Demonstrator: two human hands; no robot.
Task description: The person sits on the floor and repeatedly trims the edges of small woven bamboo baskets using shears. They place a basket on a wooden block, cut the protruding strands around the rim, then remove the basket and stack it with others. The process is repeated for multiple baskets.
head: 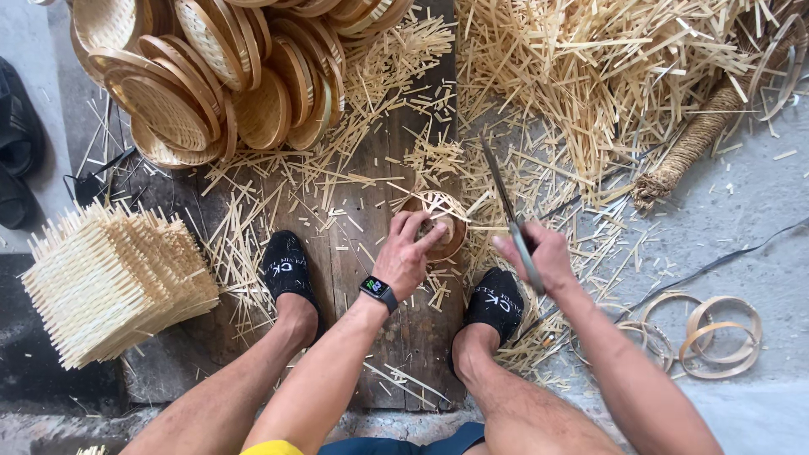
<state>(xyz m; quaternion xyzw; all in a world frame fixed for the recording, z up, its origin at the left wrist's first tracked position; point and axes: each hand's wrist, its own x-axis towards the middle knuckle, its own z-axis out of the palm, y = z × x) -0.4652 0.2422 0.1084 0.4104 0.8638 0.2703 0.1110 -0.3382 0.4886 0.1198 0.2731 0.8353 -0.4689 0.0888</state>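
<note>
My left hand grips a small round woven bamboo basket with a brown rim, pressed down on a dark wooden board between my feet. A dark smartwatch sits on that wrist. My right hand holds a long dark knife by its handle. The blade points up and away, just right of the basket. Both feet wear black slippers, the left slipper and right slipper on either side of the basket.
A heap of finished round baskets lies at top left. A stack of square woven bamboo mats sits at left. Cut bamboo slivers pile at top right beside a rope bundle. Loose bamboo hoops lie at right.
</note>
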